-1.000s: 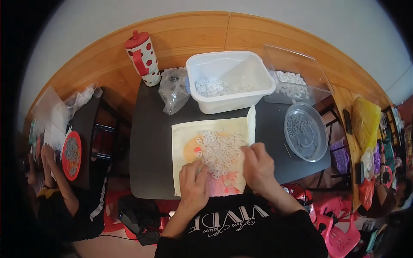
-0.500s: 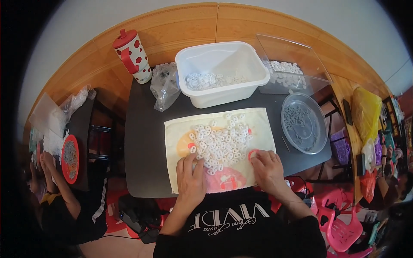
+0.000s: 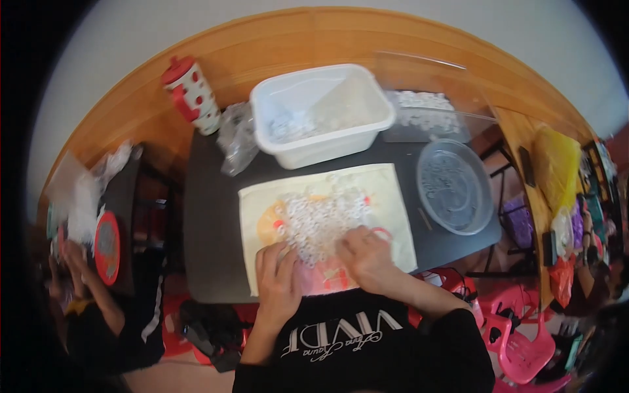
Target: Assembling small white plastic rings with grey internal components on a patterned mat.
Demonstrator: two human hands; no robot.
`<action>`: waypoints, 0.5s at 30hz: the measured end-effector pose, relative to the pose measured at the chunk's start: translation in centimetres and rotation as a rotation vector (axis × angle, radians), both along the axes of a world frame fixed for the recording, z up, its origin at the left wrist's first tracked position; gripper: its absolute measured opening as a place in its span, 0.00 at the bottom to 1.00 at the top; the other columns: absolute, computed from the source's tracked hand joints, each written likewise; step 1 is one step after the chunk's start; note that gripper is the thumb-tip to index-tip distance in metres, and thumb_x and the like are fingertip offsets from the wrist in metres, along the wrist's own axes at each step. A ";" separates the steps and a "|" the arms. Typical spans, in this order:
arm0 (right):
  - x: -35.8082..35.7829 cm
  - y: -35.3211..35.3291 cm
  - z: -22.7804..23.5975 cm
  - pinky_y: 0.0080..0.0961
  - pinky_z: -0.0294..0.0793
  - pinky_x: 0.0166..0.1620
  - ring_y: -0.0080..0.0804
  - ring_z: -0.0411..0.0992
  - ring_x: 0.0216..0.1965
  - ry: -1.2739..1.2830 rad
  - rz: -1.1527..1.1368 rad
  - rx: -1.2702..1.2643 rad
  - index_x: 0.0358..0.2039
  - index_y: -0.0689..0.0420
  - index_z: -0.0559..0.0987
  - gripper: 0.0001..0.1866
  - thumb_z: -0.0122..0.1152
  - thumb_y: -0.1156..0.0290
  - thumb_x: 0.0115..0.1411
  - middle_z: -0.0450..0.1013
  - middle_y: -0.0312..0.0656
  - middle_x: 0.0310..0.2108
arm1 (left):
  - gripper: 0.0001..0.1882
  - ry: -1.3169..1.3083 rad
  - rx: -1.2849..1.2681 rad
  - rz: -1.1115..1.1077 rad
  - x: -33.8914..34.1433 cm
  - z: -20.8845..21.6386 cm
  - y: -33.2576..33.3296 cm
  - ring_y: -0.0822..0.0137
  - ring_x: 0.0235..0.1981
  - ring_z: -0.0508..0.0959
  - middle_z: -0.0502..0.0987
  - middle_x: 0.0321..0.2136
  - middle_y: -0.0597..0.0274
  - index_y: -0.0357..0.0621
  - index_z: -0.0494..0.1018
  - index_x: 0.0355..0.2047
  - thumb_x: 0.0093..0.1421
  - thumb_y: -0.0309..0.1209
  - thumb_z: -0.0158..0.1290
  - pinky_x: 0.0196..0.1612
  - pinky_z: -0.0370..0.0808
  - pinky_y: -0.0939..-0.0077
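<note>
A loose pile of small white plastic pieces [image 3: 321, 221], rounded and with two holes each, lies on a pale yellow printed towel [image 3: 403, 242]. My left hand [image 3: 278, 280] rests at the pile's near left edge, fingers bent and a little apart, with nothing visible in them. At the near right edge my right hand [image 3: 368, 259] reaches into the pile with fingers drawn down. Motion blurs its fingertips, so whether it holds a piece cannot be made out.
Behind the towel stands a white tub [image 3: 321, 154] with more pieces. Left of it are a crumpled clear bag [image 3: 236, 141] and a red-dotted tumbler [image 3: 193, 95]. On the right are a round clear tray [image 3: 455, 187] of small grey parts and a clear box [image 3: 426, 124]. Another person works at far left.
My right hand has moved left, from the towel's right side to the pile's near edge. My left hand stays close to its place. The whole view has shifted slightly.
</note>
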State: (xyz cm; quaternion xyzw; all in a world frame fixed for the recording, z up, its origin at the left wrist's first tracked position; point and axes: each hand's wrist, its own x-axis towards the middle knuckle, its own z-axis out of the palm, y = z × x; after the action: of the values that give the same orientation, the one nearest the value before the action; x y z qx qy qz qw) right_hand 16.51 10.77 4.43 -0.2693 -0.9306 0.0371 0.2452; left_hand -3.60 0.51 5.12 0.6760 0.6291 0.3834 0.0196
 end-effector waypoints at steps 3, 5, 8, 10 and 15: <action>-0.2 -0.2 0.1 0.34 0.71 0.36 0.41 0.70 0.36 -0.020 0.085 -0.031 0.33 0.59 0.77 0.10 0.59 0.69 0.50 0.68 0.44 0.33 | 0.14 -0.023 0.016 0.003 0.6 0.3 -0.7 0.42 0.46 0.73 0.74 0.46 0.44 0.33 0.75 0.42 0.54 0.18 0.58 0.50 0.72 0.52; -0.3 -0.2 0.1 0.34 0.71 0.37 0.41 0.70 0.37 -0.018 0.182 -0.033 0.32 0.57 0.76 0.09 0.57 0.67 0.51 0.67 0.43 0.33 | 0.12 -0.028 0.000 -0.016 0.9 0.5 -0.5 0.42 0.45 0.73 0.74 0.46 0.44 0.33 0.75 0.41 0.54 0.18 0.57 0.49 0.72 0.52; 0.0 0.2 0.1 0.35 0.73 0.37 0.43 0.70 0.37 0.098 0.268 -0.109 0.32 0.61 0.75 0.11 0.60 0.69 0.49 0.67 0.45 0.33 | 0.12 -0.140 0.039 -0.106 2.1 0.7 0.6 0.45 0.41 0.76 0.76 0.42 0.46 0.32 0.76 0.41 0.55 0.17 0.58 0.44 0.74 0.57; 0.0 0.3 0.3 0.35 0.72 0.36 0.44 0.69 0.37 0.195 0.314 -0.130 0.32 0.61 0.75 0.12 0.61 0.70 0.49 0.67 0.45 0.33 | 0.12 -0.246 0.039 -0.166 3.0 0.9 1.0 0.47 0.39 0.76 0.76 0.40 0.47 0.32 0.76 0.41 0.55 0.17 0.58 0.43 0.75 0.59; -0.2 -0.2 1.1 0.36 0.72 0.35 0.44 0.70 0.33 0.408 0.322 -0.259 0.34 0.62 0.75 0.15 0.65 0.73 0.44 0.69 0.44 0.31 | 0.09 -0.498 -0.050 -0.183 3.6 0.8 1.7 0.58 0.31 0.79 0.78 0.34 0.50 0.31 0.77 0.37 0.55 0.15 0.59 0.33 0.75 0.71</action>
State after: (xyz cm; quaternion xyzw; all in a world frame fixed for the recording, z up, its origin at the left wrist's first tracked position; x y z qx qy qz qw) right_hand 16.27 10.57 5.49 -0.1342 -0.8802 0.2476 0.3819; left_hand -0.02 2.24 5.94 0.6141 0.5505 0.5188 0.2250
